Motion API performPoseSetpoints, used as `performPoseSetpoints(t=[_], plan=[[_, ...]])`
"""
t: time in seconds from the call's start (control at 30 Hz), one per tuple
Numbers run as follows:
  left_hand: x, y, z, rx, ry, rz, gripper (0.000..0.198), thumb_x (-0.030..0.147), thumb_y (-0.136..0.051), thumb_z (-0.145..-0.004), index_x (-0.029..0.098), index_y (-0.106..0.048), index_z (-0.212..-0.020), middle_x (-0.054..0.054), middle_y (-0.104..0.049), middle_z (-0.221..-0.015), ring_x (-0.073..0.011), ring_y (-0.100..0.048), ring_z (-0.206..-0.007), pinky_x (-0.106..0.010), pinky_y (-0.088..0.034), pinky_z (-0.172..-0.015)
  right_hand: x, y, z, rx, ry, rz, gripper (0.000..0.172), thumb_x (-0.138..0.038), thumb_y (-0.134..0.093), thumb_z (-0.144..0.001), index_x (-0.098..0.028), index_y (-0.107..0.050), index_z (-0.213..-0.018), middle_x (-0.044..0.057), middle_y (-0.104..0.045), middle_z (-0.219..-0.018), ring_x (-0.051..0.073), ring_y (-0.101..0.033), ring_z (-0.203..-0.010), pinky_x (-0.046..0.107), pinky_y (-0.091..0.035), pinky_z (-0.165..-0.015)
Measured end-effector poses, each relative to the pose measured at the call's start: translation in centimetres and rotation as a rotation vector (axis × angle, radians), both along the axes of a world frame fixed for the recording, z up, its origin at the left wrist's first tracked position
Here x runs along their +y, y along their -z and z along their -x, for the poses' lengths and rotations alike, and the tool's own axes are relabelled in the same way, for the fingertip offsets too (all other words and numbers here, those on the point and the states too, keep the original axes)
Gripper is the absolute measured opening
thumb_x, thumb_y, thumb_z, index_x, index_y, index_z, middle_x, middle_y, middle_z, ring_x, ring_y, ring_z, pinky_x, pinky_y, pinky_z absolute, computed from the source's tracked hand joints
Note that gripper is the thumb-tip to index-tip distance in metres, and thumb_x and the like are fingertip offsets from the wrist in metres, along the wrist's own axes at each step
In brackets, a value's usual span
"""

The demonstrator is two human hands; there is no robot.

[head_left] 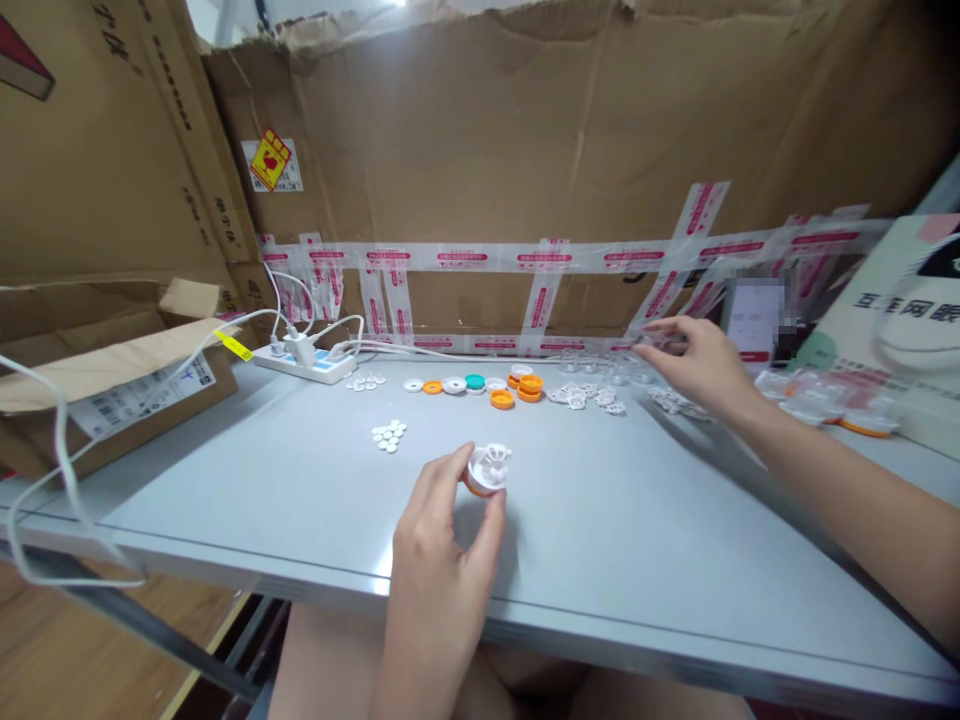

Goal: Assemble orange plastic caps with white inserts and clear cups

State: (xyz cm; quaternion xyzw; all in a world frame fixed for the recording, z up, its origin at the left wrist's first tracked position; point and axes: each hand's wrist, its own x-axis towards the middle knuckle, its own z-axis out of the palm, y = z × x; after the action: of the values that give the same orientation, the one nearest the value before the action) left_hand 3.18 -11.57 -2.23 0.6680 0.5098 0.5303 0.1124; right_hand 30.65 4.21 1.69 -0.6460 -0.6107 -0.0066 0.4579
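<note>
Near the front of the table my left hand [448, 540] grips a small round plastic case [487, 472] between thumb and fingers. Its body is white with an orange underside, and a white slotted insert stands up inside it. Further back on the right, my right hand [694, 362] has its thumb and fingers closed on a clear plastic cover [660, 338], partly hidden by the fingers. Below that hand lie more clear covers [592, 362] in a row, and white slotted inserts [581, 396] in a loose pile.
White, orange and green round parts [475, 383] line the table's back. Small white discs [388, 436] lie left of centre. A power strip [304, 362] with white cables, an open carton [112, 390], a phone-like screen [756, 315] and finished-looking clear-topped cases [862, 408] stand around the edges.
</note>
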Motion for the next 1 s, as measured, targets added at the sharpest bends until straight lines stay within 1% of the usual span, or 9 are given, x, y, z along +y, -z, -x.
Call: performPoseSetpoints(t=[0.07,0.13,0.23,0.33,0.4,0.47,0.63,0.83,1.0], plan=[[0.0,-0.3,0.2,-0.059,0.045,0.026,0.030,0.020,-0.052,-0.082,0.021,-0.056,-0.112,-0.006,-0.062,-0.097,-0.0184,-0.059,-0.094,-0.032,-0.047,-0.085,-1.0,-1.1,2.1,0.085,-0.095,-0.022,0.031,-0.031,-0.059,-0.074,-0.018,-0.059,-0.102,0.010,-0.059,-0.100,0.018,-0.060,-0.079,0.032,-0.046,-0.074],[0.1,-0.7,0.4,-0.157,0.094,0.086,0.031,0.024,-0.053,-0.082,0.021,-0.056,-0.113,-0.006,-0.062,-0.097,-0.0182,-0.059,-0.095,-0.032,-0.047,-0.086,-2.3,-2.2,4.5,0.170,-0.233,-0.034,0.032,-0.035,-0.060,-0.075,-0.020,-0.058,-0.103,0.006,-0.060,-0.100,0.016,-0.061,-0.084,0.029,-0.047,-0.074],[0.3,-1.2,0.3,-0.367,0.134,0.167,0.039,0.030,-0.059,-0.079,0.022,-0.054,-0.116,-0.006,-0.063,-0.103,-0.0178,-0.060,-0.095,-0.030,-0.048,-0.085,-4.9,-3.9,8.3,0.461,-0.659,0.000,0.034,-0.036,-0.069,-0.068,-0.023,-0.060,-0.098,0.003,-0.061,-0.097,0.017,-0.061,-0.091,0.032,-0.047,-0.084],[0.3,-1.5,-0.3,-0.555,0.202,0.181,0.032,0.033,-0.062,-0.076,0.021,-0.056,-0.106,-0.005,-0.064,-0.101,-0.0163,-0.062,-0.091,-0.026,-0.050,-0.080,-7.8,-5.0,11.1,0.582,-0.863,0.004,0.032,-0.035,-0.071,-0.068,-0.026,-0.060,-0.096,0.001,-0.061,-0.095,0.016,-0.062,-0.088,0.033,-0.049,-0.083],[0.3,-1.6,-0.9,-0.618,0.269,0.182,0.024,0.033,-0.061,-0.078,0.019,-0.058,-0.097,-0.004,-0.065,-0.096,-0.0150,-0.062,-0.088,-0.025,-0.051,-0.079,-9.3,-4.8,12.1,0.633,-0.917,-0.021,0.025,-0.034,-0.069,-0.070,-0.028,-0.060,-0.093,0.000,-0.063,-0.094,0.015,-0.062,-0.085,0.032,-0.051,-0.079],[0.2,-1.5,-1.4,-0.628,0.309,0.192,0.021,0.031,-0.060,-0.079,0.018,-0.058,-0.096,-0.004,-0.065,-0.095,-0.0145,-0.062,-0.087,-0.025,-0.050,-0.080,-10.1,-4.1,12.5,0.669,-0.951,-0.022,0.021,-0.033,-0.068,-0.072,-0.029,-0.061,-0.092,-0.001,-0.064,-0.093,0.015,-0.063,-0.085,0.031,-0.052,-0.078],[0.0,-1.4,-1.7,-0.585,0.304,0.192,0.021,0.031,-0.059,-0.080,0.018,-0.058,-0.097,-0.005,-0.065,-0.096,-0.0142,-0.061,-0.088,-0.024,-0.048,-0.082,-10.3,-2.1,12.4,0.684,-1.055,0.087,0.017,-0.030,-0.066,-0.075,-0.028,-0.063,-0.092,0.000,-0.067,-0.089,0.015,-0.063,-0.084,0.031,-0.053,-0.076],[-0.1,-1.2,-1.6,-0.576,0.273,0.179,0.019,0.030,-0.059,-0.081,0.018,-0.058,-0.095,-0.004,-0.066,-0.095,-0.0138,-0.061,-0.089,-0.022,-0.048,-0.081,-10.8,-2.0,12.7,0.641,-1.068,0.139,0.018,-0.026,-0.068,-0.073,-0.026,-0.064,-0.090,0.000,-0.068,-0.090,0.014,-0.063,-0.083,0.029,-0.053,-0.075],[-0.1,-0.9,-1.7,-0.577,0.265,0.159,0.019,0.030,-0.060,-0.080,0.017,-0.057,-0.093,-0.004,-0.066,-0.093,-0.0138,-0.062,-0.088,-0.022,-0.049,-0.080,-11.1,-1.8,12.9,0.618,-1.099,0.157,0.017,-0.026,-0.067,-0.073,-0.026,-0.064,-0.090,0.001,-0.067,-0.098,0.014,-0.063,-0.084,0.029,-0.054,-0.073]])
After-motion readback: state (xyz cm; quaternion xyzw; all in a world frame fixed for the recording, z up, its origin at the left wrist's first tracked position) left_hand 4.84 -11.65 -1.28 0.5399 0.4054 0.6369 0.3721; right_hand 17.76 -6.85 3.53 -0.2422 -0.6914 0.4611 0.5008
